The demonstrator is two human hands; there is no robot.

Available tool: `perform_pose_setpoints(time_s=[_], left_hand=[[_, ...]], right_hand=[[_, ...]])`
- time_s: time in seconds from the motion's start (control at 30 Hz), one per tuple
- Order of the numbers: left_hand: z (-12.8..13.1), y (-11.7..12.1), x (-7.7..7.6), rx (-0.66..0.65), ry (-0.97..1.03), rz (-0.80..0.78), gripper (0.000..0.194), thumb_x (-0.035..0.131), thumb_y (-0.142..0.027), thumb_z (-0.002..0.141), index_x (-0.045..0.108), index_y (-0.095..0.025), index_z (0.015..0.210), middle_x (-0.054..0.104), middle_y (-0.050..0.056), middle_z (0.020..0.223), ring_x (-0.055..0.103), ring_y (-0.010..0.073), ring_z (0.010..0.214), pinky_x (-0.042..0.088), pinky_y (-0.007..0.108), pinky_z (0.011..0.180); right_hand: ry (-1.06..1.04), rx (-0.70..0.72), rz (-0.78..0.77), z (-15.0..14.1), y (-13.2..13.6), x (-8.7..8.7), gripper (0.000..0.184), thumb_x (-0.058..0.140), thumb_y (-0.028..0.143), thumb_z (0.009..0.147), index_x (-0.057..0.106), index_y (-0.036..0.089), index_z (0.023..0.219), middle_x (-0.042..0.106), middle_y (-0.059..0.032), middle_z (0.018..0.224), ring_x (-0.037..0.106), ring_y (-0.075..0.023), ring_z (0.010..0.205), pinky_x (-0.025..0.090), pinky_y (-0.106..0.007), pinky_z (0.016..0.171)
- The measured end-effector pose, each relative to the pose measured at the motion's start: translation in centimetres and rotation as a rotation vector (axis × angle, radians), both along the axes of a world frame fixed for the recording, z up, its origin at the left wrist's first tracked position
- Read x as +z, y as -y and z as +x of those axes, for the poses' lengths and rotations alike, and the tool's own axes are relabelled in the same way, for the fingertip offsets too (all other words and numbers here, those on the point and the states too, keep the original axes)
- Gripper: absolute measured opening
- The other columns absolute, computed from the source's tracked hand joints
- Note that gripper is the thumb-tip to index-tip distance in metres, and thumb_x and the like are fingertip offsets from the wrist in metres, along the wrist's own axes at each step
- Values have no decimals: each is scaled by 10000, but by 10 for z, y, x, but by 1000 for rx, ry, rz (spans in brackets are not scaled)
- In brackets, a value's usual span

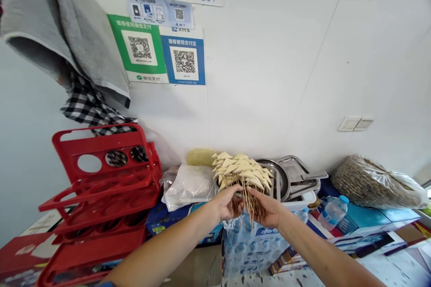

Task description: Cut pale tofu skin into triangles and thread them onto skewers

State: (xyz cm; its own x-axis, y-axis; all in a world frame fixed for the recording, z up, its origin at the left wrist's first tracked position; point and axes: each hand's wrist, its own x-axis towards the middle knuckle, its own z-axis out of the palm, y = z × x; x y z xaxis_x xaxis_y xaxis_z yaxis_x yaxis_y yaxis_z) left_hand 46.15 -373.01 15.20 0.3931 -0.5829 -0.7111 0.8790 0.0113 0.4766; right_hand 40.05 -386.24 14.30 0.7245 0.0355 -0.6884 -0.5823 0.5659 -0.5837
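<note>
My left hand (227,202) and my right hand (268,210) are held out in front of me, both closed around the thin wooden sticks of a bundle of skewers (241,170). Each stick carries a pale yellow triangular piece, and the pieces fan out above my fingers. The stick ends hang down between my palms. Right behind the bundle sit stacked metal trays (296,174) and a white plastic bag (190,184).
Stacked red plastic crates (101,188) stand at the left below a hanging grey towel (60,31). A wrapped pack of water bottles (249,246) is under my hands. A single water bottle (332,212) and a large bag of brown goods (373,184) lie at the right.
</note>
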Motion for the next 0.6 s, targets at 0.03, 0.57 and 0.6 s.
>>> perform_pose_setpoints(time_s=[0.03,0.57,0.6], left_hand=[[-1,1,2,13,5,0,223,556,-284,777,532,-117,630,514,16,441,433,69,334,353,143,326],[-14,-1,5,130,170,29,460,646,-593,636,536,-150,687,519,-5,497,460,83,403,319,160,353],[-14,-1,5,116,190,37,436,660,-568,638,532,-154,681,509,-12,488,453,82,400,323,165,361]], right_hand=[[8,-10,-29,1,-4,-1,273,601,380,804,598,110,846,671,-43,643,615,-113,503,486,-177,418],[64,-63,20,0,-11,18,284,535,408,830,568,131,778,602,-17,539,612,-131,522,535,-233,518],[72,-65,22,-1,-11,19,301,549,438,818,570,138,798,607,-15,553,612,-131,527,538,-241,528]])
